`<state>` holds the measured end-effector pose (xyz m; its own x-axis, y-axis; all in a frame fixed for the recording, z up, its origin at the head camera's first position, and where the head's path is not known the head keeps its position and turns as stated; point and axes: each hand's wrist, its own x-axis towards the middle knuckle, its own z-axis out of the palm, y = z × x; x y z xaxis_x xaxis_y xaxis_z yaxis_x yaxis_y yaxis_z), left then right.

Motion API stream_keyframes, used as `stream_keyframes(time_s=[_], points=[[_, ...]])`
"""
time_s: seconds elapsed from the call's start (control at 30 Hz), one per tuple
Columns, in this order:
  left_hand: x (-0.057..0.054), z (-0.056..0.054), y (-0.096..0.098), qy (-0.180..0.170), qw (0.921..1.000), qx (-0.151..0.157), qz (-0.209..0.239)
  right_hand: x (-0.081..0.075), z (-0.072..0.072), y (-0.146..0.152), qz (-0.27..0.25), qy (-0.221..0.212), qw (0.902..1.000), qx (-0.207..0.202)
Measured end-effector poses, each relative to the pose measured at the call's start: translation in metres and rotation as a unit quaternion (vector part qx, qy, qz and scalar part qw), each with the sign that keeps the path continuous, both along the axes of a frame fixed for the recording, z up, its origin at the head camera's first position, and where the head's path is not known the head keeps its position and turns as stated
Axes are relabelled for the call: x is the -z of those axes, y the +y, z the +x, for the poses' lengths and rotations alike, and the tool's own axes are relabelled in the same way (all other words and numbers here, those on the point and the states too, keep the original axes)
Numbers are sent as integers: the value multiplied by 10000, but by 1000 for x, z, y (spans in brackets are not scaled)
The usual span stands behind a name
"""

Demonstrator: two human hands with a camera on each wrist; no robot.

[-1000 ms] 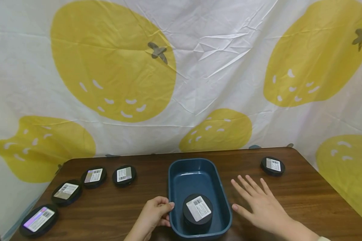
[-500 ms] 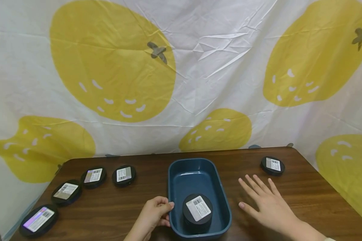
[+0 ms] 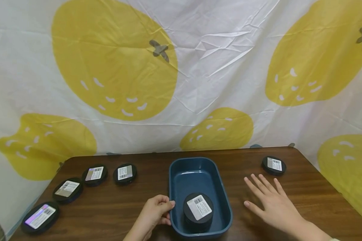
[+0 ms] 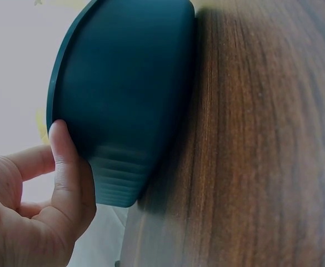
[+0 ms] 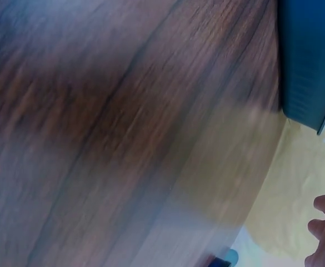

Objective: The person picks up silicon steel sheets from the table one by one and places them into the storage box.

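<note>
A deep blue rectangular baking pan (image 3: 196, 180) stands on the wooden table. Inside its near end lies a round black container (image 3: 198, 211) with a white barcode label on top. My left hand (image 3: 157, 212) pinches the pan's left rim, thumb over the edge and fingers against the outer wall, as the left wrist view also shows on the pan (image 4: 123, 83). To the right of the pan, my right hand (image 3: 273, 206) is spread flat above the table, palm down, holding nothing. Beyond its fingertips sits another round black container (image 3: 274, 165), also labelled.
Several more round black containers with labels rest on the table's left side, among them one at the far left (image 3: 40, 217) and one nearer the pan (image 3: 125, 173). A white cloth (image 3: 217, 67) printed with yellow fruit hangs behind the table (image 3: 304, 187).
My right hand has moved right, away from the pan and nearer the right-hand container. The left hand keeps its grip on the rim, and the pan has stayed in place.
</note>
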<state>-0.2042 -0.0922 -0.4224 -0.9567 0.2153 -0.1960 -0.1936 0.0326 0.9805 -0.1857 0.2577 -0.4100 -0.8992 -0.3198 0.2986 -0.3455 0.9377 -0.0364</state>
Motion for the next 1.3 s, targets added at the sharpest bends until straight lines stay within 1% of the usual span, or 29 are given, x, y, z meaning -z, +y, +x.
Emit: stream_keyframes(time_s=[0.17,0.33,0.4,0.57,0.83,1.1,1.2,1.3], points=[[1,-1,0,-18,10000,-1,-18,1,-1,8,-49,-27,9999,118],[2,-1,0,0,10000,-2,-4,4,0,17,-137,-183,9993,286],[2,-1,0,-7,10000,5,3,4,0,20,-176,-256,9990,329],[1,-1,0,-56,10000,21,-4,6,0,27,-222,-283,9986,393],[1,0,0,-27,10000,45,18,10,-1,37,-173,-160,9985,497],[-1,0,0,-40,10000,34,17,10,-3,47,-115,-243,9978,600],[-1,0,0,-22,10000,30,21,10,-4,51,-87,-192,9977,637],[0,0,0,-29,10000,46,24,12,-4,57,-39,-53,9977,672]])
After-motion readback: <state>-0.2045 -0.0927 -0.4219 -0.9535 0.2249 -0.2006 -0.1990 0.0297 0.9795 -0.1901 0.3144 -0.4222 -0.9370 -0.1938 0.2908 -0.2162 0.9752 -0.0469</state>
